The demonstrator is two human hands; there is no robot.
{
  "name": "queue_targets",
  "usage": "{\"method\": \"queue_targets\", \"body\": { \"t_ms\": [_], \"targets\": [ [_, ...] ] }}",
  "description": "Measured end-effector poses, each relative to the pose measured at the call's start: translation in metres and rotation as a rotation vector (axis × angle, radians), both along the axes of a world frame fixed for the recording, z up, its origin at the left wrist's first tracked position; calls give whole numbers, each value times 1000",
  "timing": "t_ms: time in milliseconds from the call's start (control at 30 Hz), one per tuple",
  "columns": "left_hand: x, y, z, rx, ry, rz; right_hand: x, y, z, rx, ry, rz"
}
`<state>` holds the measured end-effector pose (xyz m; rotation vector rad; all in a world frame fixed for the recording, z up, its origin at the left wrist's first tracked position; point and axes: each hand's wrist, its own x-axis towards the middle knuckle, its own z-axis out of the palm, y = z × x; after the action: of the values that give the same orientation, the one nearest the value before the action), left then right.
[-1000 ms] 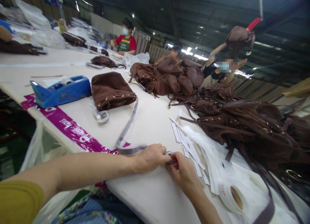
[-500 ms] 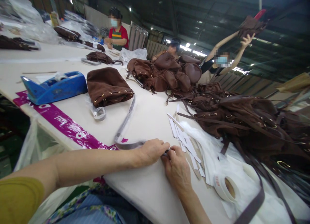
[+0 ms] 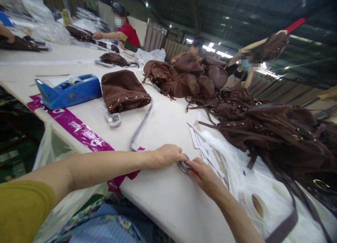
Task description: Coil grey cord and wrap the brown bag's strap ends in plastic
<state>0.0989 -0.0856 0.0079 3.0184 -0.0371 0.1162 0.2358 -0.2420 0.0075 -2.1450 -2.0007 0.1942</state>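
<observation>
Between my hands is a small coil of grey plastic-wrapped strap (image 3: 184,166). My left hand (image 3: 166,156) pinches the coil from the left, and the fingers of my right hand (image 3: 202,171) close on its right side. A length of the wrapped strap (image 3: 142,125) runs over the table from a brown drawstring bag (image 3: 123,90) toward my left hand; my forearm hides part of it. At the bag's near side lies another wrapped coil (image 3: 114,120). The bag has gold eyelets along its gathered edge.
A blue tape dispenser (image 3: 71,94) stands left of the bag, near purple printed tape (image 3: 79,125) along the table edge. Brown bags heap up (image 3: 276,127) at right, beside paper strips (image 3: 206,150), white sheets and a tape roll (image 3: 252,204). Co-workers (image 3: 129,32) are across the table.
The coil now shows more clearly between my fingers, and my right hand has shifted right. Across the table, one co-worker has reached out an arm; another has lowered one hand from the raised bag.
</observation>
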Motion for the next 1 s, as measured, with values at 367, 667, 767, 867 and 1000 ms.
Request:
{"method": "queue_targets", "body": {
  "t_ms": [367,667,767,867,1000],
  "targets": [
    [-3,-5,6,-255,20,144,-28,13,-10,117,-265,-139],
    [1,-1,-4,-315,-138,79,-36,46,-7,109,-65,-395],
    [-1,-2,-8,-271,-165,79,-26,36,3,80,28,-232],
    [3,-4,-8,-216,-141,152,-18,29,7,88,55,-102],
    [8,-1,-6,-190,-131,140,-7,24,9,71,-77,38]
  ]
}}
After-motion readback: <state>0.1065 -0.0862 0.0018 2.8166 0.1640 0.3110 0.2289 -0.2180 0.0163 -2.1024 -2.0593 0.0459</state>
